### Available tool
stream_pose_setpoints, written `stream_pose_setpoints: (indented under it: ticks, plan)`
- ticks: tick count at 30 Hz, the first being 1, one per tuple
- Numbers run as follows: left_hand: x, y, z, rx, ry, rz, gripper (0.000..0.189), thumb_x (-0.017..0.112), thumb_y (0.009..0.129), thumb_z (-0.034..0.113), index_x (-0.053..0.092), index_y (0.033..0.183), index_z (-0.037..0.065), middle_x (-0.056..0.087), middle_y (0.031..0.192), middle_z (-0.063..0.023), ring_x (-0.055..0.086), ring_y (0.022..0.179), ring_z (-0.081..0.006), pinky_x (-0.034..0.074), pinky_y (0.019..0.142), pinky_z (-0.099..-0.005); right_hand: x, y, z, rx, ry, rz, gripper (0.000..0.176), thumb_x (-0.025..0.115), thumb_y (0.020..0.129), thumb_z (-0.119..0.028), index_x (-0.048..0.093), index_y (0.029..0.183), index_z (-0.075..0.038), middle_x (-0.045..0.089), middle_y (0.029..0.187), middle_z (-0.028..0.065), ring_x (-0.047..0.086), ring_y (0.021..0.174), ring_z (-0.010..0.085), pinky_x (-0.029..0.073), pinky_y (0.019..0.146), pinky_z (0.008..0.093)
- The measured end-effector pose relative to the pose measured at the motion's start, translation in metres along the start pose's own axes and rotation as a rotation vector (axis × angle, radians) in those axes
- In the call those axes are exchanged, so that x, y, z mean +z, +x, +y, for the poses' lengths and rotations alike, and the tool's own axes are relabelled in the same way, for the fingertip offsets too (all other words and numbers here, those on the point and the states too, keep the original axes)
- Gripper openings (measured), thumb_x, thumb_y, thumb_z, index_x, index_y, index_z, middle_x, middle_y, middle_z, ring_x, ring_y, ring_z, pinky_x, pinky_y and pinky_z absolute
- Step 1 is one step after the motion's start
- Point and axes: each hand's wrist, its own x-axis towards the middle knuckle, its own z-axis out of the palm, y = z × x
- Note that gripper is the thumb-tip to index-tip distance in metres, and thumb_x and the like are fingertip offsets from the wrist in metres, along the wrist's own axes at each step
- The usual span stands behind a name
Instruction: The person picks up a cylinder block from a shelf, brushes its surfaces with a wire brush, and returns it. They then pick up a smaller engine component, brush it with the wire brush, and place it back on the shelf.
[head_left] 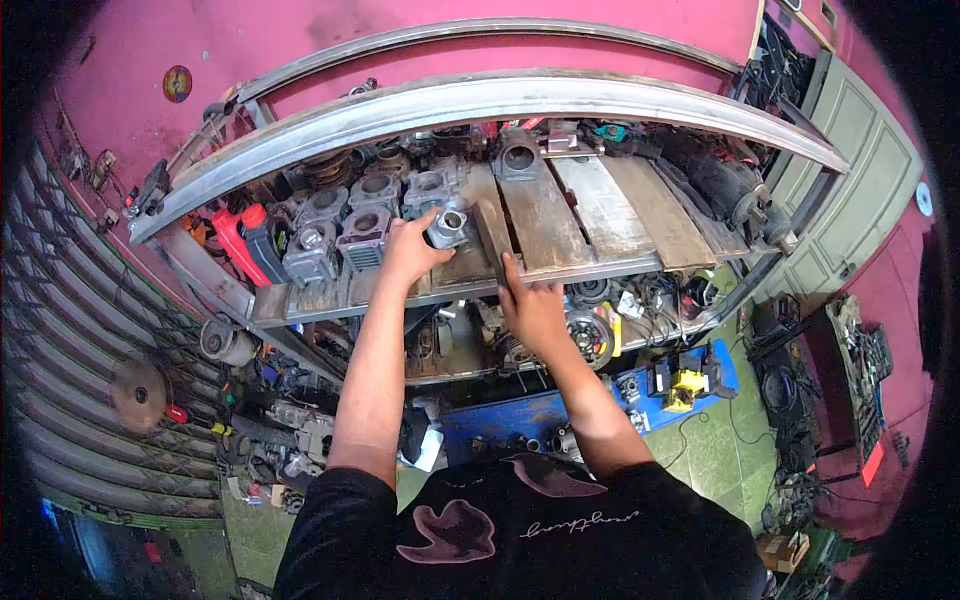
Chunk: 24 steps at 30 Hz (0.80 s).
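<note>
My left hand (pixel 408 252) is closed around a small grey metal engine cylinder (pixel 449 229), thumb and fingers on its sides, its round bore facing up. The cylinder is at the near part of the plank shelf, beside several other cylinder blocks (pixel 368 222). At the shelf's front edge, my right hand (pixel 535 312) grips the near end of a narrow wooden plank (pixel 492 238). Its index finger reaches up along the plank; the lower fingers are partly hidden. Another cylinder block (pixel 518 158) stands farther back on a wide board (pixel 545 215).
A metal rail (pixel 500 90) crosses above the shelf. Red and black bottles (pixel 240 245) stand at the left. Parts crowd the lower shelf (pixel 450 375). Below is a blue surface (pixel 500 412) with a yellow object (pixel 685 388). A folding shutter (pixel 120 370) is at the left.
</note>
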Motion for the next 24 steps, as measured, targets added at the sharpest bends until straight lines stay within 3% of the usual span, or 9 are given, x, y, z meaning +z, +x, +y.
stream_pose_setpoints:
  ticks: [1, 2, 7, 12, 14, 15, 17, 20, 24]
  plan:
    - [0.002, -0.001, -0.003, -0.003, 0.002, 0.000, 0.084, 0.091, 0.061, 0.033, 0.063, 0.140, 0.024, 0.070, 0.105, -0.0251, 0.063, 0.103, -0.0405, 0.053, 0.095, -0.0454, 0.005, 0.012, -0.001, -0.057, -0.061, 0.168, 0.062, 0.061, 0.098, -0.029, 0.042, 0.156, -0.014, 0.072, 0.081, 0.0199, 0.070, 0.082, 0.0354, 0.043, 0.087, 0.0505]
    - [0.004, -0.001, -0.007, 0.019, -0.015, 0.000, 0.085, 0.091, 0.061, 0.033, 0.063, 0.141, 0.024, 0.070, 0.105, -0.0254, 0.063, 0.103, -0.0405, 0.053, 0.095, -0.0455, 0.008, 0.026, 0.001, -0.028, -0.105, 0.092, 0.063, 0.059, 0.099, -0.030, 0.040, 0.156, -0.014, 0.072, 0.079, 0.0187, 0.070, 0.079, 0.0351, 0.042, 0.080, 0.0500]
    - [0.000, -0.005, 0.002, -0.032, -0.020, -0.003, 0.085, 0.091, 0.061, 0.033, 0.063, 0.140, 0.026, 0.068, 0.102, -0.0262, 0.063, 0.106, -0.0409, 0.053, 0.095, -0.0450, 0.012, 0.090, -0.003, -0.006, -0.204, -0.048, 0.067, 0.057, 0.099, -0.034, 0.035, 0.158, -0.012, 0.072, 0.076, 0.0161, 0.070, 0.075, 0.0356, 0.041, 0.080, 0.0506]
    - [-0.003, 0.000, 0.010, -0.085, 0.086, -0.038, 0.082, 0.090, 0.064, 0.038, 0.062, 0.141, 0.032, 0.072, 0.111, -0.0204, 0.064, 0.110, -0.0369, 0.051, 0.098, -0.0470, 0.007, 0.049, 0.002, -0.029, -0.231, -0.066, 0.067, 0.056, 0.099, -0.035, 0.035, 0.158, -0.012, 0.073, 0.077, 0.0158, 0.071, 0.076, 0.0346, 0.042, 0.082, 0.0530]
    - [0.000, 0.003, 0.004, -0.077, 0.075, -0.042, 0.082, 0.089, 0.065, 0.039, 0.061, 0.141, 0.032, 0.073, 0.115, -0.0170, 0.064, 0.112, -0.0358, 0.049, 0.100, -0.0483, 0.013, 0.021, 0.009, -0.206, -0.197, 0.302, 0.067, 0.056, 0.099, -0.035, 0.035, 0.158, -0.012, 0.073, 0.079, 0.0163, 0.072, 0.079, 0.0351, 0.043, 0.085, 0.0544]
    - [-0.001, 0.005, 0.005, -0.075, 0.075, -0.038, 0.082, 0.089, 0.065, 0.039, 0.061, 0.141, 0.032, 0.073, 0.115, -0.0170, 0.064, 0.112, -0.0358, 0.049, 0.100, -0.0483, 0.006, 0.019, 0.006, -0.208, -0.197, 0.306, 0.067, 0.056, 0.099, -0.035, 0.035, 0.158, -0.012, 0.073, 0.079, 0.0163, 0.072, 0.079, 0.0351, 0.043, 0.085, 0.0544]
    - [-0.002, 0.004, 0.006, -0.100, 0.071, -0.063, 0.083, 0.089, 0.064, 0.039, 0.061, 0.142, 0.030, 0.073, 0.113, -0.0174, 0.064, 0.113, -0.0364, 0.049, 0.100, -0.0495, -0.016, 0.014, -0.003, -0.014, -0.184, -0.069, 0.065, 0.056, 0.100, -0.035, 0.035, 0.158, -0.013, 0.074, 0.081, 0.0164, 0.072, 0.079, 0.0358, 0.044, 0.087, 0.0557]
    - [0.004, 0.005, -0.001, -0.073, 0.049, -0.050, 0.084, 0.089, 0.064, 0.039, 0.061, 0.143, 0.029, 0.073, 0.113, -0.0180, 0.065, 0.113, -0.0369, 0.050, 0.100, -0.0501, -0.014, 0.056, -0.005, 0.032, -0.184, -0.184, 0.065, 0.055, 0.100, -0.036, 0.035, 0.158, -0.015, 0.074, 0.082, 0.0165, 0.072, 0.077, 0.0362, 0.044, 0.086, 0.0556]
    - [0.000, 0.002, 0.005, -0.087, 0.067, -0.068, 0.084, 0.088, 0.064, 0.039, 0.060, 0.143, 0.029, 0.073, 0.114, -0.0187, 0.065, 0.112, -0.0370, 0.050, 0.099, -0.0503, 0.013, 0.100, 0.004, 0.002, -0.141, -0.105, 0.064, 0.054, 0.100, -0.037, 0.035, 0.158, -0.017, 0.074, 0.081, 0.0163, 0.072, 0.075, 0.0350, 0.044, 0.084, 0.0562]
